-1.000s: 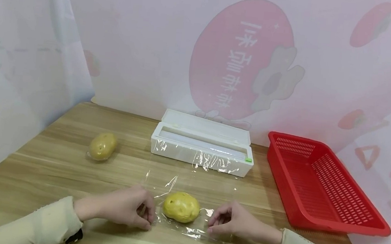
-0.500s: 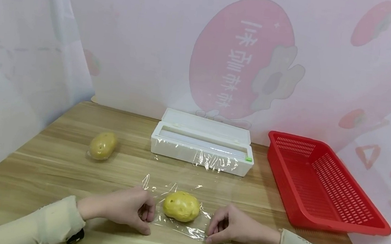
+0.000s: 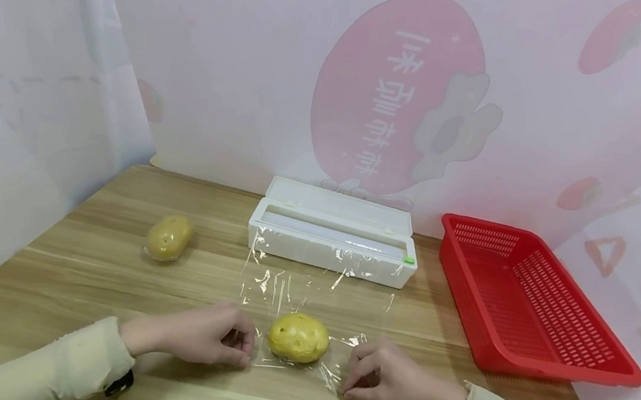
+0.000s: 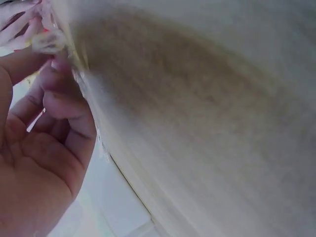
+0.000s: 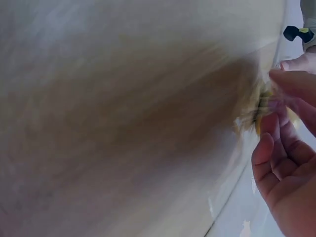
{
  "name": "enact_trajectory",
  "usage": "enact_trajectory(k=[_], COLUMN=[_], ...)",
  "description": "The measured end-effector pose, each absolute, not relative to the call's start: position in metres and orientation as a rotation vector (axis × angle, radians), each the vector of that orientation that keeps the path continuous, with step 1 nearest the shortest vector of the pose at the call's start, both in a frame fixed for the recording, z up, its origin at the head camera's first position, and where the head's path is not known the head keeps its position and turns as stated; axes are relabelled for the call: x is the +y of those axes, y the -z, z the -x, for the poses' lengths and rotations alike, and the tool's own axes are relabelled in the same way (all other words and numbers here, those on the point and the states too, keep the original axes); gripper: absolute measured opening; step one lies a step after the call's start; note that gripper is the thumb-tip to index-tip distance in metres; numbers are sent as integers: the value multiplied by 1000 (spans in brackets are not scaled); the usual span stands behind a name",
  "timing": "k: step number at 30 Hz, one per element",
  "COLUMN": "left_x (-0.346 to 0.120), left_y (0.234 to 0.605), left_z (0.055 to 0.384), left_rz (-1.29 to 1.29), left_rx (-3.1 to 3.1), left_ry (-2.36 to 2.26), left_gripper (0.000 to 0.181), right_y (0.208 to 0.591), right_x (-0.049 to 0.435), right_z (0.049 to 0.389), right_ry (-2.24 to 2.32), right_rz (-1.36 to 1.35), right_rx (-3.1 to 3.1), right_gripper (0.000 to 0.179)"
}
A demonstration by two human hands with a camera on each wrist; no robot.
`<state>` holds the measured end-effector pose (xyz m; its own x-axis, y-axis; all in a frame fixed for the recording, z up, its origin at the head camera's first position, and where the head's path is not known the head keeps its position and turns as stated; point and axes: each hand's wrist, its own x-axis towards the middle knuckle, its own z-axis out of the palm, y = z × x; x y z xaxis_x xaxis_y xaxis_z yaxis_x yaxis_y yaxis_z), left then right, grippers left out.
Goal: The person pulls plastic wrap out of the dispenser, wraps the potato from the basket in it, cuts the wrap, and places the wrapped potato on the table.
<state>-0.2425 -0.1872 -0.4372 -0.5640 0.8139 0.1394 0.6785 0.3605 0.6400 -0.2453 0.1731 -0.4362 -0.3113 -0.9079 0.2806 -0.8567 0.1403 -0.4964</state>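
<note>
A yellow potato lies on a sheet of clear cling film in the head view. This film stretches from the front of a white dispenser box toward the person. Left of the potato, my left hand pinches the film's near edge between thumb and curled fingers; crumpled film shows at its fingertips in the left wrist view. My right hand pinches the edge on the other side, with wrinkled film beside its fingertips in the right wrist view.
Another potato, wrapped in film, sits at the left of the wooden table. The dispenser's lid stands raised, with a film roll inside. A red plastic basket is at the right, and a printed curtain hangs behind.
My right hand has shifted slightly right and nearer the person. Glints and creases in the film have changed, with more showing between box and potato. The potato stays nearly in place.
</note>
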Motion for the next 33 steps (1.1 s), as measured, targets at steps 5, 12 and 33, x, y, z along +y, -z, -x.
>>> enact_trajectory(k=[5,12,33], left_x=[-182,-181,-194], left_y=[439,438,422], left_z=[243,243,238], left_rz=[-1299,-1405,-1586], left_rx=[2459,2467,2368], left_ry=[-930,-872,-905], left_gripper=[23,16,12], right_y=[432,431,417], right_x=[174,174,176], right_z=[245,244,246], right_ry=[862,869,758], right_rz=[1832,1816,1775], right_rx=[2347,2339,2239], right_gripper=[12,10,7])
